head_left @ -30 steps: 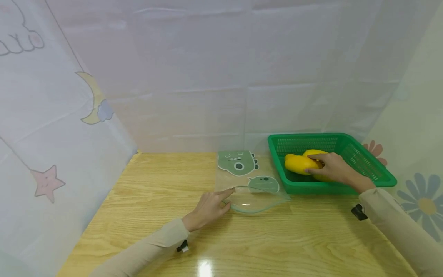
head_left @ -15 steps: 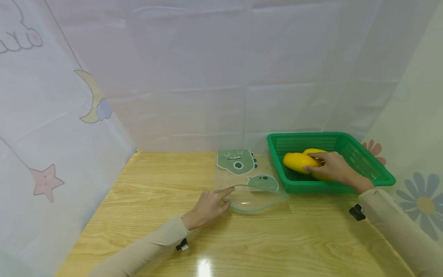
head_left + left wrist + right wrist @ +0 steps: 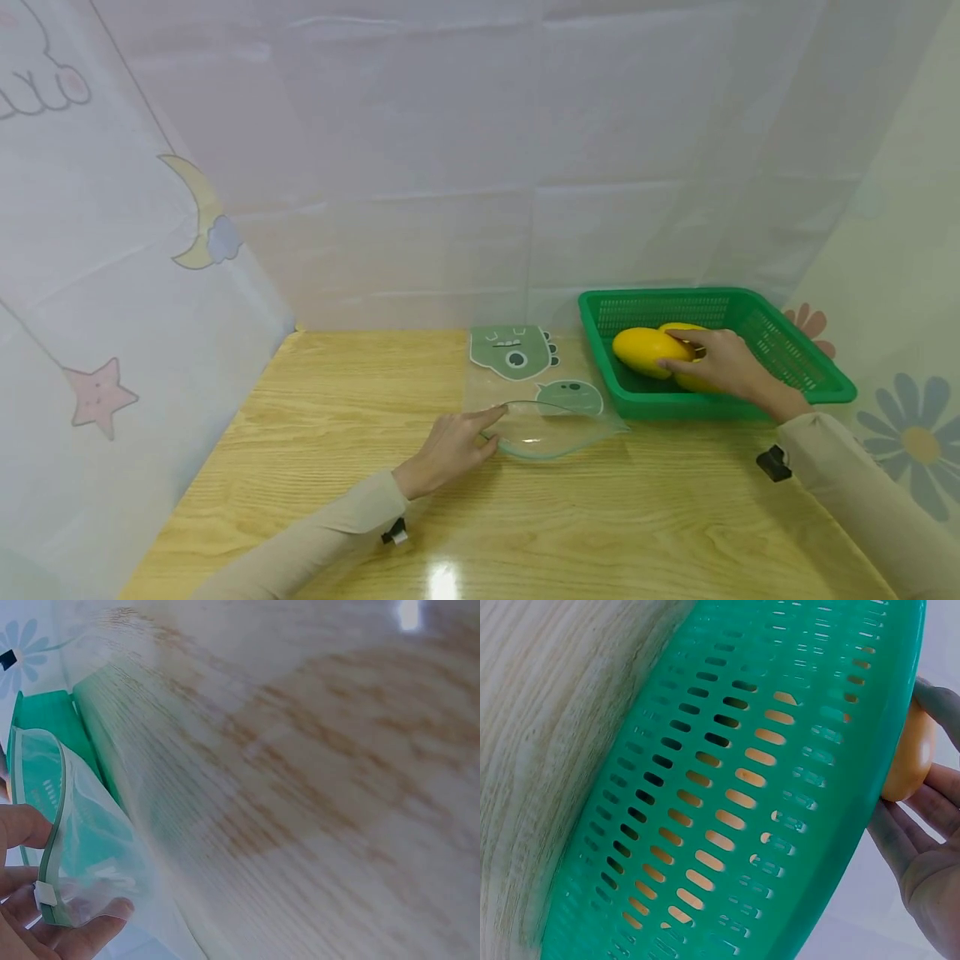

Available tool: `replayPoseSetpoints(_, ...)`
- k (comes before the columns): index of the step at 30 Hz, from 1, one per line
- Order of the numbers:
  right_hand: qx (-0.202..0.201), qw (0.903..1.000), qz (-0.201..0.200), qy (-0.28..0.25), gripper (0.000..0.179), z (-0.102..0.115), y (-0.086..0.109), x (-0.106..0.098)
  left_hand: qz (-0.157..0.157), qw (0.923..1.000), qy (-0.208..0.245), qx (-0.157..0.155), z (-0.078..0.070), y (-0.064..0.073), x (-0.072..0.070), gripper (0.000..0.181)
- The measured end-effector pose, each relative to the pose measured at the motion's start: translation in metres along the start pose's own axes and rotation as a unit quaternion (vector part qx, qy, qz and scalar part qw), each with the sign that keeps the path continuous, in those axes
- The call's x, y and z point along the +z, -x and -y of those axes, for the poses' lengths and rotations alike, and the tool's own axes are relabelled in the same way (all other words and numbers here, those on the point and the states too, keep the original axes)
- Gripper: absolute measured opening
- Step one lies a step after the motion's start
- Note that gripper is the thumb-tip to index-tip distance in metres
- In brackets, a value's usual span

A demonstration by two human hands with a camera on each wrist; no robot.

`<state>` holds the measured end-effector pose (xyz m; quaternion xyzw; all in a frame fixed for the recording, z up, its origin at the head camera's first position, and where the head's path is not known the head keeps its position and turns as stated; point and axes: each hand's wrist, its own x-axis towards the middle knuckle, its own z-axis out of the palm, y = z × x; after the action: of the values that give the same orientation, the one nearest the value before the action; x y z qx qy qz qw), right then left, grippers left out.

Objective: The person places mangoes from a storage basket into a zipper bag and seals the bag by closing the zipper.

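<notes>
Right grip on yellow fruit

- Left hand: its fingers hold the clear plastic bag at one end of its green-edged mouth.
- White plastic slider: on the bag's edge, between the hand's fingers.
- Green plastic basket with slotted walls: beyond the hand, partly seen through the bag.
- Pale wood-grain tabletop: to the hand's right.
- Blue printed flower: farther off, past the basket.
</notes>
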<state>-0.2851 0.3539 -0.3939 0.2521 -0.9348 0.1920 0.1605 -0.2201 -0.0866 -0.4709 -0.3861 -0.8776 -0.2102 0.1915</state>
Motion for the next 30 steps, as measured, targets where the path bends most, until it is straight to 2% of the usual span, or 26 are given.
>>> replayPoseSetpoints(5, 0.002, 0.9997, -0.019, -0.013, 0.056, 0.0029, 0.0003, -0.003, 0.001, 1.0, -0.005, -0.003, -0.0007, 0.0001, -0.0008, 0.045)
replayPoseSetpoints(16, -0.003, 0.999, -0.032, -0.032, 0.056, 0.0043, 0.0016, -0.0038, 0.004, 0.9999, -0.006, -0.008, -0.0022, -0.0011, -0.0032, 0.044)
replayPoseSetpoints(30, -0.013, 0.9979, -0.054, -0.032, 0.053, 0.0091, 0.002, -0.0025, 0.008, 0.9999, -0.009, -0.008, -0.0035, -0.0015, -0.0051, 0.044)
